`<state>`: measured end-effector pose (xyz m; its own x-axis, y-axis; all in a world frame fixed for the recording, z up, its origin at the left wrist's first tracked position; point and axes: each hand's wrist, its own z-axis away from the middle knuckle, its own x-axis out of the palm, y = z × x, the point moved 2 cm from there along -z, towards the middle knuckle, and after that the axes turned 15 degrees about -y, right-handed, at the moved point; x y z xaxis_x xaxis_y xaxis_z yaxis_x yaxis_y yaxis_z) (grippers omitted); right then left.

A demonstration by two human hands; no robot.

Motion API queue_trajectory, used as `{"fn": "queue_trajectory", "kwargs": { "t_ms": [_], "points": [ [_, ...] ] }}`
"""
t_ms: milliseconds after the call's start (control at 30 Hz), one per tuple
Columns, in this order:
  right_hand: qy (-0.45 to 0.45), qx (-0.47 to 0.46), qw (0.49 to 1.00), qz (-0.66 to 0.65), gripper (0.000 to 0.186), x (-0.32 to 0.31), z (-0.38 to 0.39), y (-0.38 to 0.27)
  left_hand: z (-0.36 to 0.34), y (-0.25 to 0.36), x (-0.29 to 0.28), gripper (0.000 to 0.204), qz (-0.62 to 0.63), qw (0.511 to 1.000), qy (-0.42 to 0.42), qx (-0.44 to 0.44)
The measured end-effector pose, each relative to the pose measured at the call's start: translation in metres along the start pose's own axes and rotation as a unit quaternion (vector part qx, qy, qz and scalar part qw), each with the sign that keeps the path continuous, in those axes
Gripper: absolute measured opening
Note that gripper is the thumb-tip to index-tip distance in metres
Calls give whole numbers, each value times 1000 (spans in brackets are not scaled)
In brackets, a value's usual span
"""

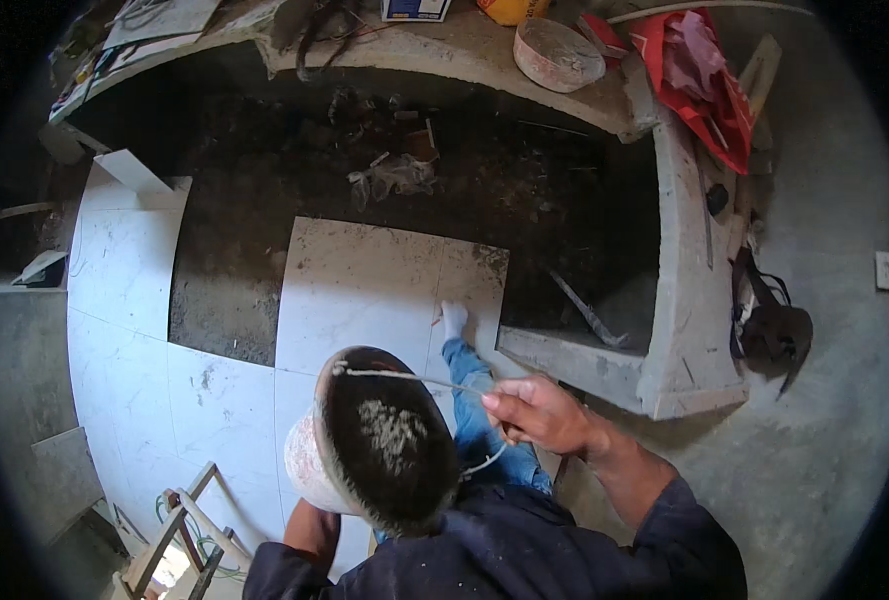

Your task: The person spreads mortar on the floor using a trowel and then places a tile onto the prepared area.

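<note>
In front of my body a white, cement-smeared bucket [310, 465] is tilted. Inside its dark interior lies a small heap of grey, crumbly mortar [393, 435]. My right hand [537, 410] is closed around the bucket's thin handle [420, 378], drawn taut to the right of the rim. My left hand [315, 522] reaches under the lower left side of the bucket. Its fingers are hidden behind the bucket, so their grip cannot be seen.
White floor tiles [355, 290] lie around my socked foot [454, 318]. Past them is rough dirt with a crumpled plastic bag [395, 180]. A concrete counter [445, 55] bears a mortar-crusted basin [558, 55]. A wooden frame [180, 520] stands lower left; a dark bag [775, 330] lies at right.
</note>
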<state>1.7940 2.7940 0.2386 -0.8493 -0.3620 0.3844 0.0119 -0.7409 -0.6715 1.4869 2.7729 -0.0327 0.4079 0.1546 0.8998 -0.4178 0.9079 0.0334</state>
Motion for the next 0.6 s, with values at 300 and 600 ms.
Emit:
{"fn": "queue_trajectory", "kwargs": {
  "t_ms": [300,600],
  "points": [
    [274,-94,922,256,27,-247,-140,-39,-292,75,15,61,42,982,60,173],
    [540,-249,791,-142,32,-626,-156,29,-613,120,139,60,-140,989,-16,45]
  ]
}}
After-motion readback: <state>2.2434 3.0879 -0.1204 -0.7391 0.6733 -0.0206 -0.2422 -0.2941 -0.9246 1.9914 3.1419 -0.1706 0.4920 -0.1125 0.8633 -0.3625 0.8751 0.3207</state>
